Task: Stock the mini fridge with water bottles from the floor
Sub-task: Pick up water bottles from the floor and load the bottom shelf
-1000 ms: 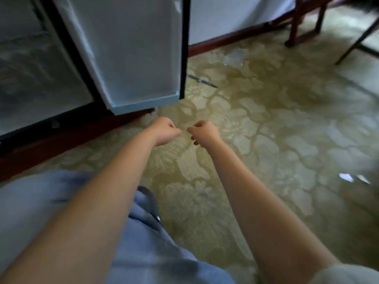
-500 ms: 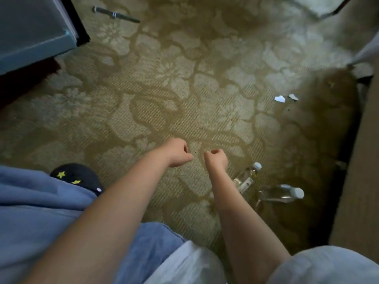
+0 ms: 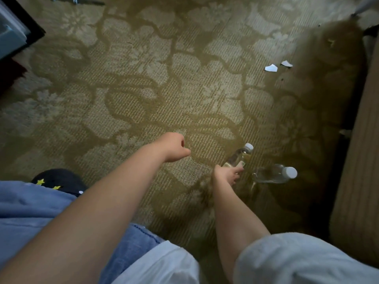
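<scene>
Nearest the camera, blue trousers and a white sleeve fill the bottom of the view, with a dark shoe bearing yellow stars showing just beyond the knee on the left. Both bare forearms reach out over the patterned carpet. The left hand hangs above the floor curled into a loose fist, its fingers closed on nothing. The right hand is lower, at the carpet, with its fingers wrapped around the lower body of a clear water bottle that lies tilted with its white cap pointing away. Just to the right of that hand, apart from it, a second water bottle lies on its side on the carpet, cap toward the right. A striped beige edge of furniture runs along the right border. Farther out lie two white paper scraps, a pen at the top, and the fridge door corner at far left.
</scene>
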The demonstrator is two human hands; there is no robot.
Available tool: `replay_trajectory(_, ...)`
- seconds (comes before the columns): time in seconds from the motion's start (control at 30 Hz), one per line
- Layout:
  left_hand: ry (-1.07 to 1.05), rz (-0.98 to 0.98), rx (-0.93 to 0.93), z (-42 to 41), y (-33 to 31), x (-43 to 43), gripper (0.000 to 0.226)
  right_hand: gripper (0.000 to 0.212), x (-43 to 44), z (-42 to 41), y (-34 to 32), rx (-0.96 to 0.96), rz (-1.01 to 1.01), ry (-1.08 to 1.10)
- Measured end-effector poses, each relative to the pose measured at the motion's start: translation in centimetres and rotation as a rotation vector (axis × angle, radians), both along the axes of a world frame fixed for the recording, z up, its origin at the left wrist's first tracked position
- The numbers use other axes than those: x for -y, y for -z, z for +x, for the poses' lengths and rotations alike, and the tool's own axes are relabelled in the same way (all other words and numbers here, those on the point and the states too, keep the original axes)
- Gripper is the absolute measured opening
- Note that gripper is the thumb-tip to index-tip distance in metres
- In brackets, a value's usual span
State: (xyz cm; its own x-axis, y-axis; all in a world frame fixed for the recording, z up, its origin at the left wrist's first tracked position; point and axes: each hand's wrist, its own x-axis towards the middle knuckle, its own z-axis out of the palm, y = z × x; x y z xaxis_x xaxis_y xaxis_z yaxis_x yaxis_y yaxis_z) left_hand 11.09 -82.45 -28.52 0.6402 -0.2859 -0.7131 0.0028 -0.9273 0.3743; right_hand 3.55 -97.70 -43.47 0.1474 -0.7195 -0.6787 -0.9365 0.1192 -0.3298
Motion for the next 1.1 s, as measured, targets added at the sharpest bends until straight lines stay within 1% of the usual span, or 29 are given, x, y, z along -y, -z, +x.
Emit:
replay_trajectory(0.17, 0.002, 0.017, 0.019, 0.3, 0.2, 1.6, 0.044, 0.095, 1.3, -0.1, 1.3, -0.015, 0.026, 0.036)
replay_trajectory(0.27, -0.029, 0.006, 0.032, 0.3, 0.1, 2.0, 0.048, 0.083, 2.1, 0.3, 1.3, 0.004, 0.082, 0.129)
replay_trajectory(0.37, -0.045, -0.006, 0.031, 0.1, -0.2, 2.0, 0.049, 0.064, 1.5, 1.4, 0.2, 0.142, 0.176, 0.195)
replay_trajectory(0.43, -0.067, -0.013, 0.043, 0.1, -0.7, 1.7, 0.050, 0.053, 0.2, 2.5, -0.3, 0.285, 0.300, 0.166)
replay_trajectory(0.53, -0.146, -0.024, 0.079, 0.6, -1.8, 0.8, 0.051, 0.047, -2.4, 4.3, -1.9, 0.494, 0.587, 0.076)
replay_trajectory(0.6, -0.209, -0.028, 0.106, 1.2, -2.5, -0.2, 0.053, 0.046, -3.9, 5.3, -3.9, 0.603, 0.758, -0.024)
replay_trajectory(0.67, -0.309, -0.015, 0.145, 2.0, -3.3, -1.7, 0.064, 0.049, -5.4, 6.0, -6.0, 0.672, 0.879, -0.151)
replay_trajectory(0.77, -0.531, -0.030, 0.156, 2.7, -4.5, -4.5, 0.088, 0.059, -7.6, 6.6, -8.7, 0.756, 0.975, -0.316)
replay_trajectory(0.83, -0.646, -0.108, 0.149, 3.0, -5.0, -6.2, 0.096, 0.068, -8.8, 6.7, -10.2, 0.787, 1.014, -0.442)
replay_trajectory(0.9, -0.748, -0.218, 0.145, 3.1, -5.6, -7.4, 0.101, 0.071, -9.6, 6.7, -11.6, 0.796, 1.032, -0.580)
replay_trajectory(0.93, -0.792, -0.281, 0.138, 3.1, -5.8, -7.9, 0.098, 0.070, -9.9, 6.5, -12.1, 0.790, 1.041, -0.640)
replay_trajectory(0.97, -0.822, -0.332, 0.134, 3.1, -5.9, -8.3, 0.088, 0.069, -10.1, 6.3, -12.5, 0.782, 1.052, -0.694)
replay_trajectory(1.0, -0.840, -0.370, 0.138, 3.0, -5.9, -8.5, 0.073, 0.068, -10.4, 6.1, -12.6, 0.771, 1.057, -0.739)
replay_trajectory(1.03, -0.850, -0.380, 0.156, 2.8, -5.8, -8.5, 0.058, 0.066, -10.6, 5.8, -12.8, 0.762, 1.058, -0.777)
replay_trajectory(1.07, -0.853, -0.370, 0.191, 2.6, -5.7, -8.5, 0.048, 0.066, -10.9, 5.6, -12.6, 0.756, 1.054, -0.800)
replay_trajectory(1.1, -0.848, -0.340, 0.234, 2.5, -5.4, -8.4, 0.045, 0.066, -11.1, 5.3, -12.4, 0.757, 1.052, -0.804)
